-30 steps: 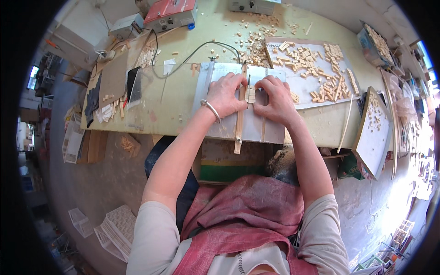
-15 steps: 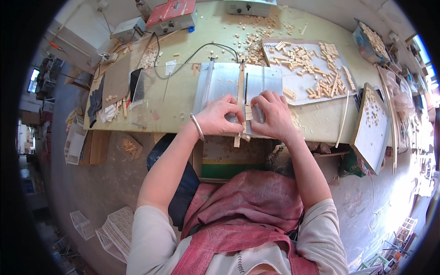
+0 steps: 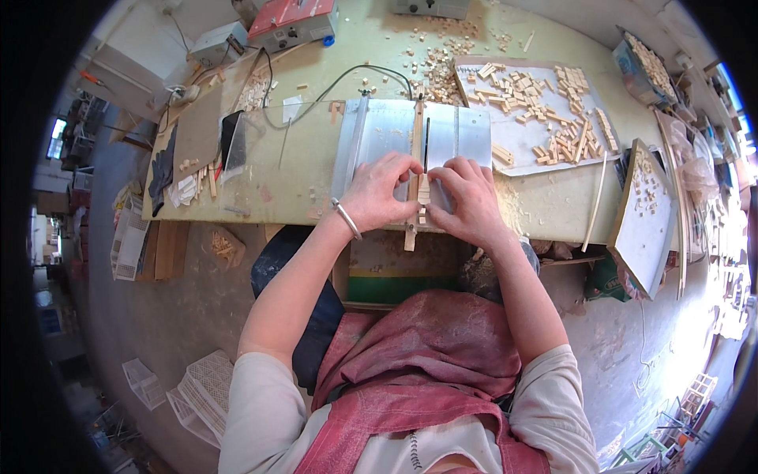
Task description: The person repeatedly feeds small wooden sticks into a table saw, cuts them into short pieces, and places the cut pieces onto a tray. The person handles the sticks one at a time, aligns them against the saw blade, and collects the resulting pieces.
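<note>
Wooden pieces (image 3: 424,193) lie between left hand (image 3: 380,193) and right hand (image 3: 467,197) on a metal plate (image 3: 385,130). Right of the plate lies a tray (image 3: 521,162) of blocks (image 3: 521,101)

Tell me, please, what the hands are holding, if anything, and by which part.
Small wooden pieces seem held between the left hand and the right hand, by their left and right sides; the exact contact cannot be told.

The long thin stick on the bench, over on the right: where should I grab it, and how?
Try pinching the long thin stick by its near end, coming from the person's side. It looks slim enough for thumb and fingers, and that end reaches about the front edge of the bench, while the far end lies by the white tray. The right hand is nearer.
</note>
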A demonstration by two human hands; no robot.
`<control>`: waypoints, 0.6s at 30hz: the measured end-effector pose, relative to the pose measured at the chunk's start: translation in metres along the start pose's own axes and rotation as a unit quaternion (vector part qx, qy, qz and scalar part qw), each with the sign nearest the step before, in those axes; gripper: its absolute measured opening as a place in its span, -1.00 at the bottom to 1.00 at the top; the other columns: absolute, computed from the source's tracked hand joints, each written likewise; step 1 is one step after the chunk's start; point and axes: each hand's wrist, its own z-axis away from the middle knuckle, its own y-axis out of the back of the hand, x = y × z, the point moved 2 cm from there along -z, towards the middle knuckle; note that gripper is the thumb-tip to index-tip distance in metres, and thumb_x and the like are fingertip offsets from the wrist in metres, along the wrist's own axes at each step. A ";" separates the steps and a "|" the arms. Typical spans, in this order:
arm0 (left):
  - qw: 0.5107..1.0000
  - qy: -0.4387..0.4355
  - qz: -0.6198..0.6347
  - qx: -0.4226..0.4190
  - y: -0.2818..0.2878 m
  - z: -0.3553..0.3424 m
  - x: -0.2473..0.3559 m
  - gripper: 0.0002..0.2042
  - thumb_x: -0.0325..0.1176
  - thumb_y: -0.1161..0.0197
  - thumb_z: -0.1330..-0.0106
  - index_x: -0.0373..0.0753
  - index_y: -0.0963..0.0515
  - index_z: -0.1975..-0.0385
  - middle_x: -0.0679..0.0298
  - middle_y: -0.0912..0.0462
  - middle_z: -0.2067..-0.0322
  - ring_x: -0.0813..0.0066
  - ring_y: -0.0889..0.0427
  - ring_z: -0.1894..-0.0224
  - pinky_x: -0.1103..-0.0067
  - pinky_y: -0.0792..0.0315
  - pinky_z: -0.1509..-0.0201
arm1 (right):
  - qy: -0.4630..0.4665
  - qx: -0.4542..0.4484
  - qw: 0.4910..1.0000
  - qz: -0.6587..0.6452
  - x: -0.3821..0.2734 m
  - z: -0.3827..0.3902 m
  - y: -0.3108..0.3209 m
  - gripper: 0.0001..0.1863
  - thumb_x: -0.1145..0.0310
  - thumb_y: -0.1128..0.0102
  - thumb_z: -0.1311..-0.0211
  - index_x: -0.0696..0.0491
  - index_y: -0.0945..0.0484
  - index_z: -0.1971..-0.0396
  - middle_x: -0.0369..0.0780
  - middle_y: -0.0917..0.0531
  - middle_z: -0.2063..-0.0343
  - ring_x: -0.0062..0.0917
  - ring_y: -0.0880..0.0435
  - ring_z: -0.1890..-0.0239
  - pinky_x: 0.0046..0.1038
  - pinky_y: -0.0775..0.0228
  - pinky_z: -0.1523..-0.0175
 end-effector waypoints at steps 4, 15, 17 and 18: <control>1.000 0.006 -0.019 0.000 -0.002 -0.003 0.000 -0.52 -0.36 -0.59 0.00 -0.20 -0.61 0.02 0.26 -0.60 0.20 0.34 -0.62 0.19 0.45 -0.59 0.03 | 0.006 0.017 1.000 -0.006 0.000 0.003 -0.001 -0.47 0.22 -0.50 -0.11 0.01 -0.66 -0.12 -0.17 -0.60 0.01 -0.22 -0.55 -0.14 -0.19 -0.29 -0.28; 1.000 -0.005 -0.009 0.011 -0.002 -0.005 0.000 -0.56 -0.34 -0.55 -0.01 -0.18 -0.62 0.07 0.24 -0.63 0.20 0.29 -0.67 0.16 0.40 -0.60 0.00 | 0.014 0.028 0.999 -0.016 0.002 0.004 -0.001 -0.51 0.31 -0.52 -0.15 -0.01 -0.71 -0.13 -0.22 -0.63 0.06 -0.26 -0.58 -0.09 -0.19 -0.30 -0.28; 1.000 -0.008 -0.010 0.011 -0.003 -0.005 -0.001 -0.56 -0.38 -0.56 -0.02 -0.21 -0.62 0.05 0.25 -0.63 0.20 0.34 -0.66 0.17 0.45 -0.61 0.02 | 0.015 0.036 0.999 -0.021 0.004 0.004 -0.002 -0.51 0.31 -0.53 -0.15 0.00 -0.72 -0.12 -0.22 -0.63 0.07 -0.26 -0.58 -0.09 -0.18 -0.30 -0.27; 1.000 -0.008 -0.010 0.012 -0.003 -0.006 -0.002 -0.56 -0.38 -0.56 -0.02 -0.21 -0.62 0.06 0.25 -0.63 0.20 0.34 -0.66 0.17 0.46 -0.61 0.02 | 0.016 0.040 0.999 -0.023 0.005 0.004 -0.002 -0.51 0.30 -0.53 -0.14 0.00 -0.72 -0.11 -0.22 -0.64 0.07 -0.26 -0.58 -0.09 -0.18 -0.30 -0.27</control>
